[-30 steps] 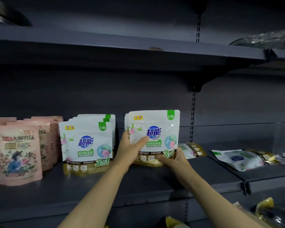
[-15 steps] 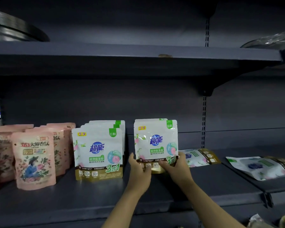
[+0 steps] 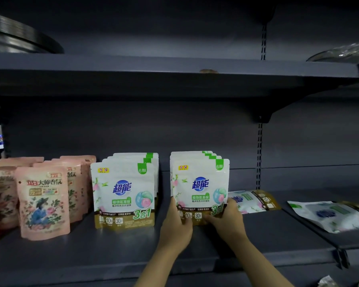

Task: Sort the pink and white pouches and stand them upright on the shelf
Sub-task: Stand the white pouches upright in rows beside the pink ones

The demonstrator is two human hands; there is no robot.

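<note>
The dark shelf (image 3: 112, 257) spans the lower frame, and the sorted goods stand on it in groups. At lower left are the pink pouches (image 3: 43, 201), upright in staggered rows. Left of centre a stack of white pouches (image 3: 123, 191) stands upright, at least 4 deep. At centre is a second white stack (image 3: 199, 183), about 5 deep, held at its base. Right of it 1 white pouch lies flat (image 3: 253, 200), and another flat pouch (image 3: 327, 215) lies on the next shelf section at lower right.

The left hand (image 3: 177, 222) grips the held stack's lower left corner, fingers curled onto its front; the right hand (image 3: 226, 216) grips the lower right corner likewise.

Risk, as I judge it: these soft pouches rest on narrow bottoms, so releasing unevenly could tip the front 1 forward or fan the stack sideways.
</note>
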